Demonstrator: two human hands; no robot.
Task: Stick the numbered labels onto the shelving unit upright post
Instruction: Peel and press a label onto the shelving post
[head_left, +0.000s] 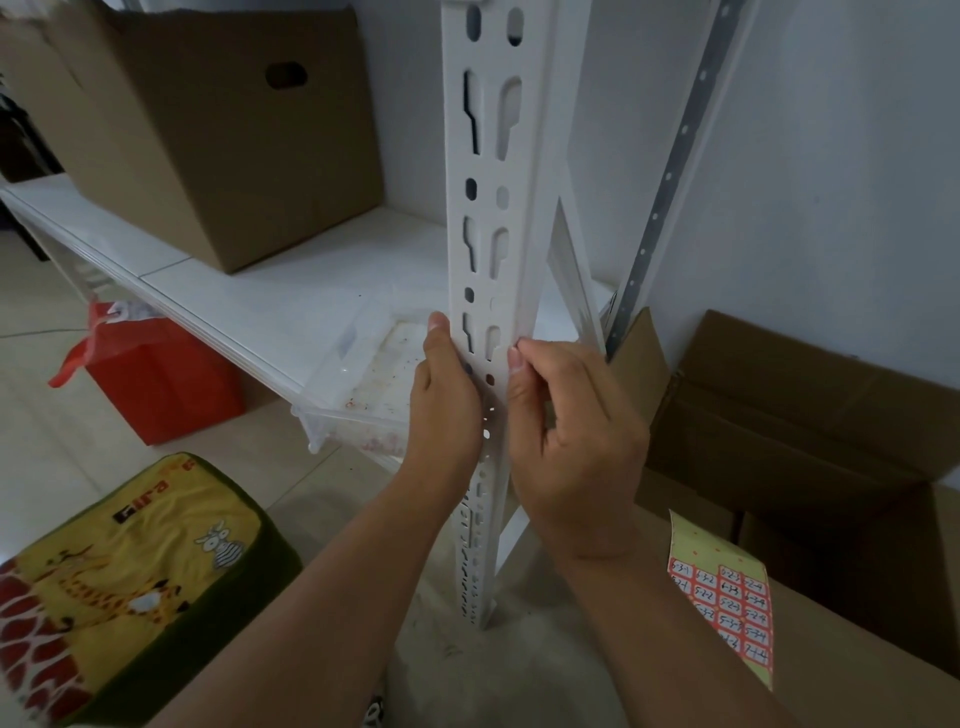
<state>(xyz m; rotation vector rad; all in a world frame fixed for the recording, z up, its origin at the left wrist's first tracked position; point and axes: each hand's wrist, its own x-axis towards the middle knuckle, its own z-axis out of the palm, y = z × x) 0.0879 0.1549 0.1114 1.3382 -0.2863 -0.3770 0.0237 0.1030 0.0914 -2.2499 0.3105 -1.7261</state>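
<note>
Both hands are on the white upright post (491, 218) right at shelf height. The left hand (447, 395) lies along the post's left edge with the thumb up against the metal and the fingers reaching behind it — can't really see how they sit, so I can't tell how tightly it's holding. The right hand (576, 441) has its fingers curled, thumb and forefinger pinched together against the right edge of the post; whether there's a label between them I honestly can't make out, it's too small and pale against the white. The sheet of numbered labels (724, 597) is off to the right, lying on a cardboard box (857, 675) near the right forearm — red squares with handwritten numbers on a greenish backing. Behind it sits another open cardboard carton (810, 415) against the wall. Left of the post, a clear plastic tray (363, 374) rests on the white shelf (249, 291), sticking out over the edge, with a big brown box (208, 130) further back. On the floor there's a red bag (150, 374) and a yellow giraffe-print cushion (124, 582).
</note>
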